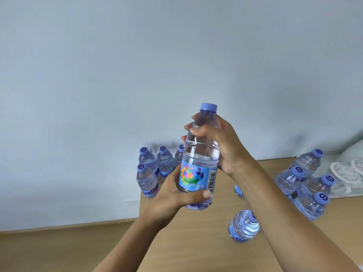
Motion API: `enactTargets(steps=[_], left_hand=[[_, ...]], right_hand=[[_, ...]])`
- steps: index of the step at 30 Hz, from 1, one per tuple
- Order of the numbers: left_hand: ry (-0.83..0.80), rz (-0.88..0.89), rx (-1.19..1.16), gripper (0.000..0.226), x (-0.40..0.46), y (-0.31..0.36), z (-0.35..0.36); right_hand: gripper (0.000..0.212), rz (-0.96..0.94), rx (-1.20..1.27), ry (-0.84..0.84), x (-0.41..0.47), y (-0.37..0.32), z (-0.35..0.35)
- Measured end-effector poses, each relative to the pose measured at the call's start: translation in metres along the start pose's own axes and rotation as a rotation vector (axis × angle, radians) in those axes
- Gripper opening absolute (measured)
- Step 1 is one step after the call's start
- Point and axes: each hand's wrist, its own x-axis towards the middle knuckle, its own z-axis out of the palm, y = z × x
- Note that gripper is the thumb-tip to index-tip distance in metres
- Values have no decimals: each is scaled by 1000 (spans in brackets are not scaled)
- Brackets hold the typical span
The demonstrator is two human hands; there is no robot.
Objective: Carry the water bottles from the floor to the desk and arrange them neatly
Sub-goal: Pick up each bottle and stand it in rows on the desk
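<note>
I hold one clear water bottle with a purple cap and a colourful blue label upright above the wooden desk. My left hand grips its lower part from below. My right hand wraps its upper body just under the cap. Several matching bottles stand in a tight group at the desk's far left corner. Another cluster of bottles stands at the right. A single bottle stands alone near the desk's middle, under my right forearm.
A white wall rises behind the desk. White round objects lie on a clear tray at the far right. Wooden floor shows at the lower left, past the desk's left edge.
</note>
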Motion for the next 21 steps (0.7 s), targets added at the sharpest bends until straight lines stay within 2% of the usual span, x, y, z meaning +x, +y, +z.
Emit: enactTargets(steps=[4, 7, 9, 11, 15, 21], left_hand=[[79, 13, 11, 54, -3, 2, 2], [178, 62, 46, 43, -3, 6, 8], [258, 103, 116, 45, -2, 8, 10], [282, 120, 149, 52, -2, 8, 11], [222, 99, 149, 61, -5, 11, 8], [27, 31, 60, 64, -5, 23, 1]], right_hand=[[23, -26, -80, -24, -1, -5, 8], [31, -92, -247, 72, -2, -7, 14], [38, -120, -333, 138, -2, -6, 18], [34, -124, -322, 186, -2, -3, 21], [27, -105, -206, 163, 0, -4, 22], [32, -87, -105, -37, 7, -17, 15]])
